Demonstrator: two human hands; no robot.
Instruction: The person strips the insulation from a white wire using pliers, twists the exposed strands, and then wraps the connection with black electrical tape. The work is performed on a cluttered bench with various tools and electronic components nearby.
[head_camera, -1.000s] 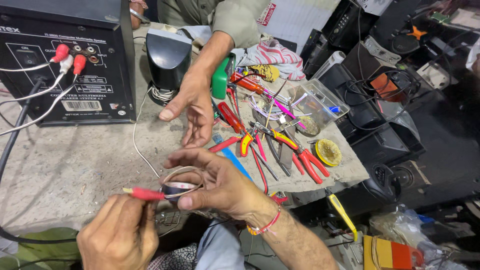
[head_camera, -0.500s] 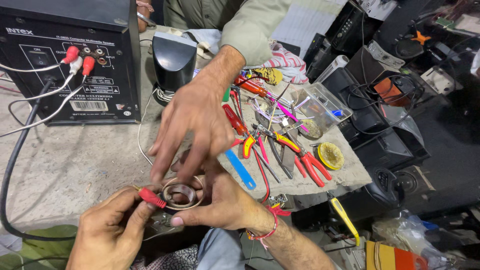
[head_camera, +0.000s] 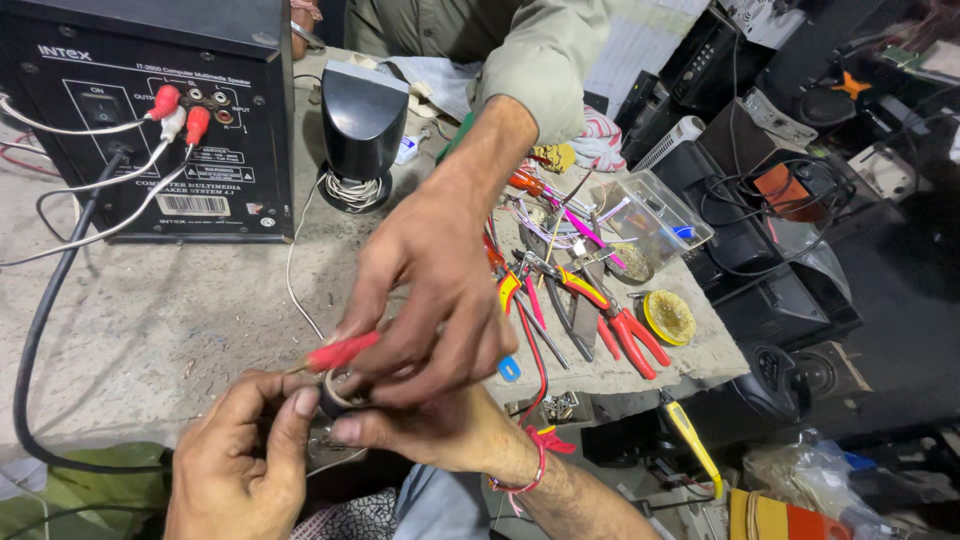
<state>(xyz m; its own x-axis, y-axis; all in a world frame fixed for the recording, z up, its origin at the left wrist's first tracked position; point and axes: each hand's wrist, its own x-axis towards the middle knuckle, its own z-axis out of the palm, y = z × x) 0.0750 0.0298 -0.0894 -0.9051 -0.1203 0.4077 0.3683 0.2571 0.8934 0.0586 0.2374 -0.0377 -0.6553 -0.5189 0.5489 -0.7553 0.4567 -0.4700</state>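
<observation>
Hands close together at the desk edge: left hand and right hand clamp a small round speaker part, while a co-worker's hand presses a red-handled tool onto it; work looks midway, part not yet refitted

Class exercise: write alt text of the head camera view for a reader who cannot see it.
The wearer's left hand and right hand hold a small round metal part while another person's hand touches it with a red-handled tool. Pliers and a black speaker box sit on the workbench.
</observation>
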